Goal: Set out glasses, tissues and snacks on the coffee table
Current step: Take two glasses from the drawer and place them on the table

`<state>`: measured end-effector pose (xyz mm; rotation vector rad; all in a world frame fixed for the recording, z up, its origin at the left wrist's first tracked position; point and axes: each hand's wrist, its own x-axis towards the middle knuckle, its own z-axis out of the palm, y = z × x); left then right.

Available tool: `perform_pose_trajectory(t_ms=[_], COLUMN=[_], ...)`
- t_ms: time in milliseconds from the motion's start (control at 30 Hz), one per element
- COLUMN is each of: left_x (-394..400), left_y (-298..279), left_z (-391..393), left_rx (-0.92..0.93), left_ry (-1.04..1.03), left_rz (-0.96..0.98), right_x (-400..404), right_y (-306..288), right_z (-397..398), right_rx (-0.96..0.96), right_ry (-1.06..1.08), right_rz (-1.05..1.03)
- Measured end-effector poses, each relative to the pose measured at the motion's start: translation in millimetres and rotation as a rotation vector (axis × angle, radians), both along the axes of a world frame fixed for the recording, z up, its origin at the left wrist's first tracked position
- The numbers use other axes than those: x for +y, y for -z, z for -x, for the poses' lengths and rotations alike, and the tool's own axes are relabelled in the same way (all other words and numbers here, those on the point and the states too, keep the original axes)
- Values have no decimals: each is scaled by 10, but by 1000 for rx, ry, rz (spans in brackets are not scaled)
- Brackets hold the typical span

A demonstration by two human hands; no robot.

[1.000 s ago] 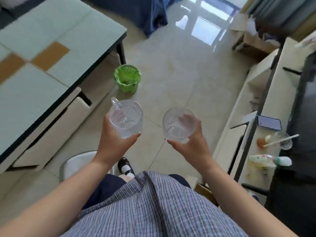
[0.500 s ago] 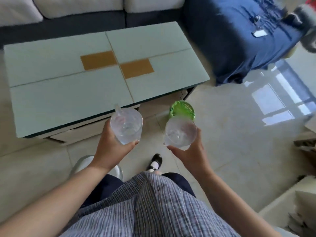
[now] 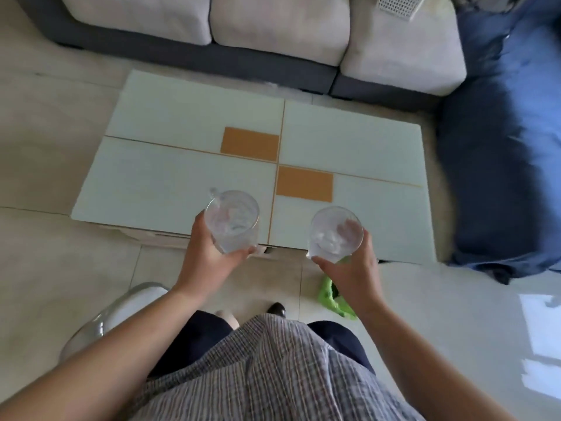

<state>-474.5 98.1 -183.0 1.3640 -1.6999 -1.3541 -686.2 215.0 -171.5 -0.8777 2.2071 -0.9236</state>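
Head view: left hand (image 3: 206,256) grips a handled glass mug (image 3: 232,221), right hand (image 3: 353,268) grips a plain glass (image 3: 335,233), both held over the worktop's (image 3: 182,174) near edge. Nothing set down yet; tissues and snacks unseen.

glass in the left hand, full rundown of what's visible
The handled glass is a clear, colourless mug-style tumbler with a round open rim and a small handle at its upper left. It looks like glass or clear plastic. It seems empty, though that is hard to tell. It is held upright in the air over the near edge of the coffee table, not yet set down. The left hand grips its lower body, thumb across the near side; nothing else touches it.
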Motion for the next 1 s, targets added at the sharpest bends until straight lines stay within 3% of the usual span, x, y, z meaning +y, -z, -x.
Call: perform_pose_trajectory(t_ms=[333, 567, 833, 1000], left_x=[-1158, -2324, -3419, -3868], left_y=[256, 638, 1314, 2076], left_z=[403, 750, 1219, 1521], left_rx=[-85, -163, -183, -247], left_ry=[-61, -32, -53, -33], left_rz=[15, -47, -26, -27], right_x=[-1204, -2277, -3178, -3594], right_y=[169, 523, 1289, 2152], right_z=[520, 820, 1348, 1667], right_rx=[-12, -25, -20, -68], right_ry=[-24, 112, 223, 182], right_rz=[7, -70, -134, -219])
